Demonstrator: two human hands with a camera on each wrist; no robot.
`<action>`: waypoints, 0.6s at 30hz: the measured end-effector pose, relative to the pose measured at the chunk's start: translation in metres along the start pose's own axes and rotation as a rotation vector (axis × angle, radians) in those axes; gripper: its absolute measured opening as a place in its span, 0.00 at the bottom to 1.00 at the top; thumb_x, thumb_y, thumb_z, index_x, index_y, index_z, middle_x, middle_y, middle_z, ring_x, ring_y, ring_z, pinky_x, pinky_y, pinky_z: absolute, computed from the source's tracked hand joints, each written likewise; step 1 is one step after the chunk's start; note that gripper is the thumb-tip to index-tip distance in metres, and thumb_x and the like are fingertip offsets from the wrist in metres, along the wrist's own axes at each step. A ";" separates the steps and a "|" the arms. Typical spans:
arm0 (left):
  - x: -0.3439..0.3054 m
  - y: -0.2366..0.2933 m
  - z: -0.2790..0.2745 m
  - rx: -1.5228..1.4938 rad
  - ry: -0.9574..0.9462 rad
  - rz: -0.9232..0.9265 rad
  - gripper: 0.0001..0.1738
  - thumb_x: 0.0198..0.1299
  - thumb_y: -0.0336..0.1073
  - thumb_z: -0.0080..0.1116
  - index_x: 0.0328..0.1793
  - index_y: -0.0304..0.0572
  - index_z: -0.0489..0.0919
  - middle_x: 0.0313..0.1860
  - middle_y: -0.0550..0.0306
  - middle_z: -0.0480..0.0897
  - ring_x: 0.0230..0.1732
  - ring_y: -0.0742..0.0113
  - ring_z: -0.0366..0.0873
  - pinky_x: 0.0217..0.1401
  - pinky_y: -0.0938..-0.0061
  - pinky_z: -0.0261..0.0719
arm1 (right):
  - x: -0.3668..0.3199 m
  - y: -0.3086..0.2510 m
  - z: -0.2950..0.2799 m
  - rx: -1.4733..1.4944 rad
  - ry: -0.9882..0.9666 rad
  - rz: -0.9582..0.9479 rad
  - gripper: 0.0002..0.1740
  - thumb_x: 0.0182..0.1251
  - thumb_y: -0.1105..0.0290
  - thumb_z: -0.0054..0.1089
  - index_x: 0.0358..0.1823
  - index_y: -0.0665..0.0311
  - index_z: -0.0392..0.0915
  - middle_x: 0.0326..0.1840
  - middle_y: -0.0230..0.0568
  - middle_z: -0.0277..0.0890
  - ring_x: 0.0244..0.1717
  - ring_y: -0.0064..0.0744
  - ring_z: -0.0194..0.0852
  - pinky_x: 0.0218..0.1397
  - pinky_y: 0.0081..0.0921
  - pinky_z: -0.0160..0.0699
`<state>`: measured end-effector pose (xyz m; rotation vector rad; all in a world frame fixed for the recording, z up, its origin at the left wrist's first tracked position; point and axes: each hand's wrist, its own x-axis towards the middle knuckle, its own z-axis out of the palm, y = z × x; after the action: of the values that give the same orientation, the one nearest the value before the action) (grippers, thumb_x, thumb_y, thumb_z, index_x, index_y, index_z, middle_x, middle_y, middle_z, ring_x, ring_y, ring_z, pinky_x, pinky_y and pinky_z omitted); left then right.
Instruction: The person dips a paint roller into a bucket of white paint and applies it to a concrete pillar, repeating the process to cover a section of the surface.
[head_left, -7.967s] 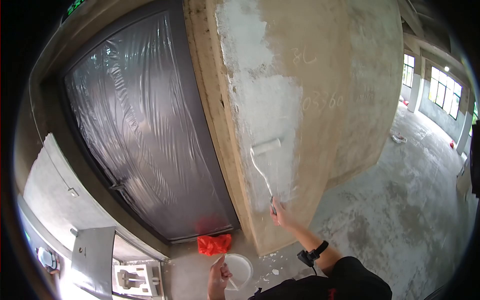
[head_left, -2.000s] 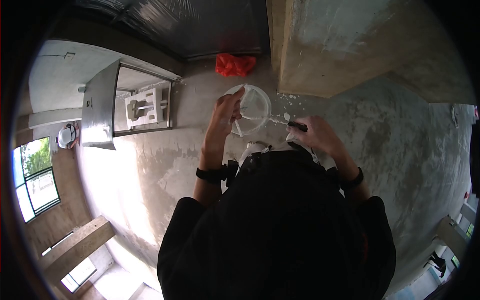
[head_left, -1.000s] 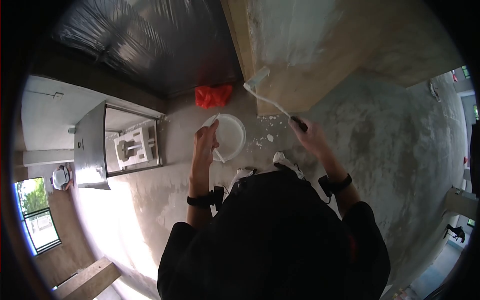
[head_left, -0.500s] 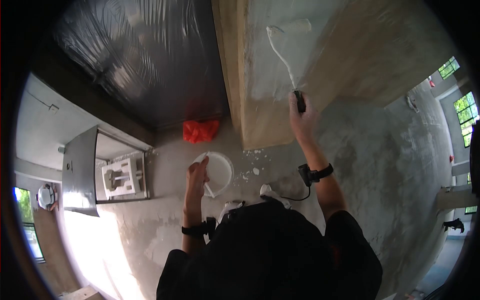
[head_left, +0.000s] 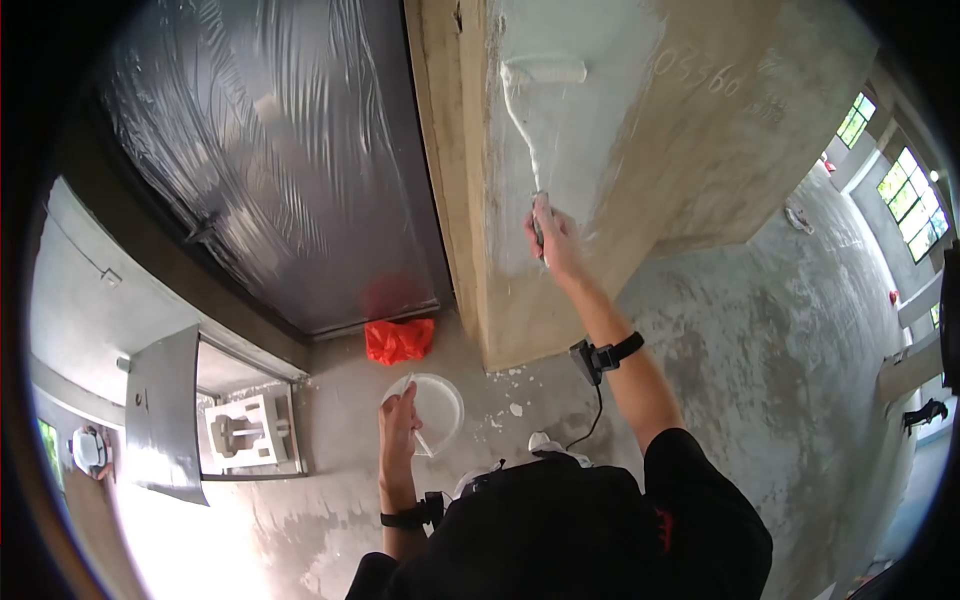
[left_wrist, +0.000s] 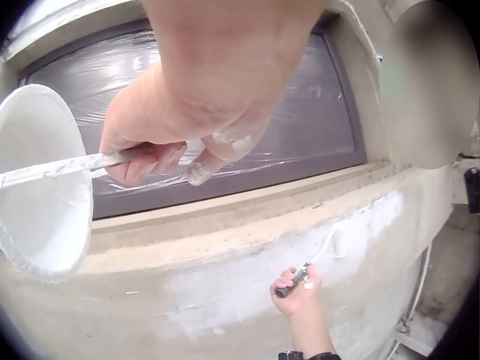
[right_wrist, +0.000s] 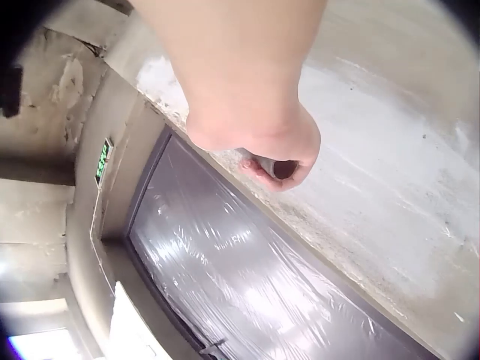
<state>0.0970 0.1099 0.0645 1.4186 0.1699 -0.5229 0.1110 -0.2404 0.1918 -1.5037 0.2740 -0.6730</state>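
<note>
My right hand (head_left: 555, 245) grips the dark handle of a paint roller (head_left: 548, 70), whose white sleeve lies against the white-coated strip of the wall (head_left: 585, 130). In the right wrist view the handle's end (right_wrist: 284, 169) shows inside the curled fingers. Low beside the wall, my left hand (head_left: 397, 422) holds the paint-coated handle (left_wrist: 64, 166) of a white bucket (left_wrist: 52, 244); the bucket's wide mouth shows just beyond the fingers. White smears mark the left fingers.
A plastic-wrapped dark door (head_left: 290, 180) stands left of the wall corner. A red plastic bag (head_left: 400, 341) lies at its foot. White splashes (head_left: 516, 409) dot the floor. At left stands a metal cabinet door (head_left: 165, 420) beside white foam packing (head_left: 245, 432); another person (head_left: 90, 450) is farther off.
Two seconds ago the roller was down in the bucket; my right hand has since lifted it onto the wall. The view has tilted up, while my left hand keeps hold of the bucket handle.
</note>
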 end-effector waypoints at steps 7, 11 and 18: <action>0.002 0.013 0.004 -0.030 0.045 -0.061 0.22 0.58 0.45 0.62 0.19 0.48 0.64 0.14 0.68 0.60 0.13 0.77 0.56 0.16 0.79 0.56 | -0.022 0.037 0.001 0.116 -0.120 0.112 0.32 0.72 0.41 0.38 0.16 0.58 0.62 0.11 0.26 0.56 0.11 0.17 0.54 0.16 0.18 0.53; -0.002 0.011 0.003 -0.031 0.003 -0.041 0.22 0.59 0.44 0.62 0.19 0.48 0.65 0.14 0.68 0.60 0.13 0.78 0.56 0.16 0.80 0.56 | -0.046 0.070 -0.005 0.109 -0.127 0.110 0.32 0.72 0.41 0.38 0.17 0.57 0.62 0.11 0.25 0.56 0.11 0.16 0.53 0.15 0.18 0.53; 0.011 0.009 -0.002 -0.065 0.022 -0.052 0.21 0.60 0.44 0.61 0.19 0.50 0.65 0.13 0.71 0.59 0.12 0.80 0.53 0.15 0.81 0.53 | -0.071 0.113 -0.012 0.179 -0.183 0.263 0.30 0.72 0.41 0.38 0.18 0.55 0.61 0.11 0.25 0.55 0.11 0.16 0.52 0.15 0.18 0.53</action>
<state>0.1110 0.1096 0.0674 1.3595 0.2400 -0.5399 0.0754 -0.2178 0.0646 -1.3190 0.2587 -0.3388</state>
